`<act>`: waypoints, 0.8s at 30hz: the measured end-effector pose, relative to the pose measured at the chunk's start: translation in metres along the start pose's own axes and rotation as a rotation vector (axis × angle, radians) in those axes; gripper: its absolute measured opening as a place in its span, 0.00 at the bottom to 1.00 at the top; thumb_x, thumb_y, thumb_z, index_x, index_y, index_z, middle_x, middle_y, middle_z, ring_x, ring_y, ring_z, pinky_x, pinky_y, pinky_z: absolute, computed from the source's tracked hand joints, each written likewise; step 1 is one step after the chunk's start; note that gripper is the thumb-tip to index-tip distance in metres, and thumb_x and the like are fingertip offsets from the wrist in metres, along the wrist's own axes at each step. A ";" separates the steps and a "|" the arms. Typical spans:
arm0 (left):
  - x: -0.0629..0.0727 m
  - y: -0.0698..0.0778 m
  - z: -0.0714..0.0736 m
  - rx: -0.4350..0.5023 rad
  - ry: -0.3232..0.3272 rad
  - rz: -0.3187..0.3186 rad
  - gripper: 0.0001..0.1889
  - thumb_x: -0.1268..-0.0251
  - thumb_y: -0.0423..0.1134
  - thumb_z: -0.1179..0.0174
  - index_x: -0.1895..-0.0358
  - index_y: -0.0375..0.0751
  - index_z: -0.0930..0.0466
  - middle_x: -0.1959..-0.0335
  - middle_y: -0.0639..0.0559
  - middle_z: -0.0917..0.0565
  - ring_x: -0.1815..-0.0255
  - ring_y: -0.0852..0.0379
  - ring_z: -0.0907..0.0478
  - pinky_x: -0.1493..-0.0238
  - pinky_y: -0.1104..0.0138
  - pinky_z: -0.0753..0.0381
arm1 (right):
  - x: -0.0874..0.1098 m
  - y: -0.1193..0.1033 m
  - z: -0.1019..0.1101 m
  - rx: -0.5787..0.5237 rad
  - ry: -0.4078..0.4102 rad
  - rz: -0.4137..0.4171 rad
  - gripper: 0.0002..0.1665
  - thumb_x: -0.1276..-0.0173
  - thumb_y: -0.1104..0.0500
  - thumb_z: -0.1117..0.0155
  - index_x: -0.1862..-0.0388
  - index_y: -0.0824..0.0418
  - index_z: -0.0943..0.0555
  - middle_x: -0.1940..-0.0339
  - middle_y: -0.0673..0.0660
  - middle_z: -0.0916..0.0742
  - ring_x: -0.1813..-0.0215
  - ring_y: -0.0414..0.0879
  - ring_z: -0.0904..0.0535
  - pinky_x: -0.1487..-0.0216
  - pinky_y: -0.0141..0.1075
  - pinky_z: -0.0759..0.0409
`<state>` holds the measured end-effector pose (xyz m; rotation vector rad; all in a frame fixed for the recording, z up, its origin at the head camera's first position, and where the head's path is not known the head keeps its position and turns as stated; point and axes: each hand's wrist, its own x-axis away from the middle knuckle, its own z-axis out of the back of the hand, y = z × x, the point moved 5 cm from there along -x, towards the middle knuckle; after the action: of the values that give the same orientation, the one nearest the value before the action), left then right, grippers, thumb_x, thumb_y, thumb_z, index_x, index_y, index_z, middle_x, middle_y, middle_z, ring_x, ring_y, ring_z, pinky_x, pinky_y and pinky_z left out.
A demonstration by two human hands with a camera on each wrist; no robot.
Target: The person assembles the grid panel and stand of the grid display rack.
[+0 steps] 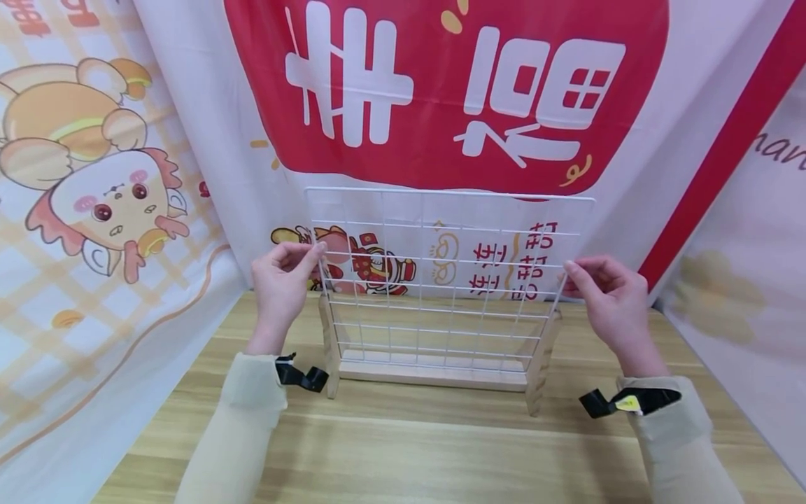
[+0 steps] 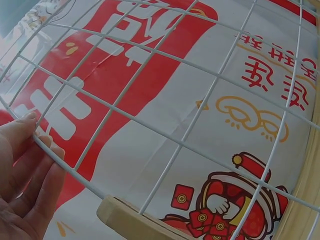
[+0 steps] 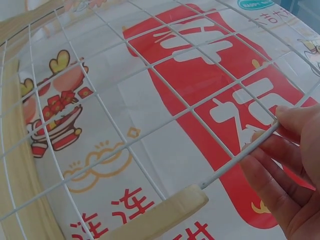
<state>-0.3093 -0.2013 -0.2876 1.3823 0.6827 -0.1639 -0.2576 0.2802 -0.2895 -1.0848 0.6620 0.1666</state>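
Observation:
A white wire grid panel [image 1: 434, 262] stands upright in a light wooden stand, its lower part between two side posts and above a crossbar [image 1: 431, 374]. My left hand [image 1: 283, 287] pinches the panel's left edge wire between thumb and fingers, above the left post [image 1: 329, 343]. On the opposite side my right hand [image 1: 613, 301] pinches the right edge wire above the right post [image 1: 543, 360]. Close up in the left wrist view, the left fingers curl under the thick edge wire beside the rounded post end [image 2: 125, 217]. The right wrist view shows the same grip by the other post end [image 3: 175, 207].
The stand rests on a wood-grain table [image 1: 403, 455]. Behind it hangs a white cloth with a large red printed patch [image 1: 441, 91]. A checked cartoon cloth [image 1: 94, 210] covers the left side, and another pale cloth [image 1: 743, 266] hangs on the right.

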 end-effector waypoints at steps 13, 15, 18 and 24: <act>0.001 0.002 0.001 -0.015 0.004 -0.052 0.15 0.37 0.46 0.27 0.59 0.36 0.13 0.65 0.49 0.12 0.66 0.44 0.16 0.66 0.69 0.13 | -0.001 0.001 -0.001 0.015 0.004 -0.001 0.17 0.25 0.53 0.35 0.47 0.64 0.16 0.58 0.60 0.11 0.63 0.42 0.14 0.58 0.27 0.16; 0.001 0.002 0.001 -0.018 0.005 -0.052 0.15 0.37 0.46 0.27 0.58 0.36 0.13 0.65 0.49 0.12 0.67 0.46 0.15 0.66 0.69 0.13 | -0.001 0.001 -0.002 0.015 0.000 0.000 0.17 0.25 0.53 0.35 0.47 0.64 0.16 0.58 0.60 0.11 0.63 0.42 0.14 0.58 0.27 0.16; 0.000 0.002 0.000 -0.024 0.000 -0.063 0.16 0.37 0.47 0.28 0.59 0.37 0.13 0.65 0.49 0.12 0.68 0.48 0.15 0.66 0.69 0.13 | -0.001 0.002 -0.001 0.016 0.000 -0.012 0.17 0.24 0.53 0.35 0.46 0.64 0.16 0.58 0.59 0.11 0.63 0.42 0.14 0.57 0.27 0.16; 0.001 0.001 0.002 -0.021 -0.005 -0.075 0.16 0.36 0.47 0.28 0.59 0.36 0.13 0.65 0.49 0.12 0.67 0.49 0.15 0.66 0.69 0.13 | 0.002 0.005 -0.002 0.010 0.005 -0.039 0.19 0.24 0.53 0.36 0.45 0.65 0.16 0.58 0.55 0.11 0.62 0.41 0.14 0.57 0.26 0.16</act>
<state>-0.3079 -0.2025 -0.2874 1.3366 0.7307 -0.2188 -0.2591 0.2811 -0.2953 -1.0880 0.6454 0.1263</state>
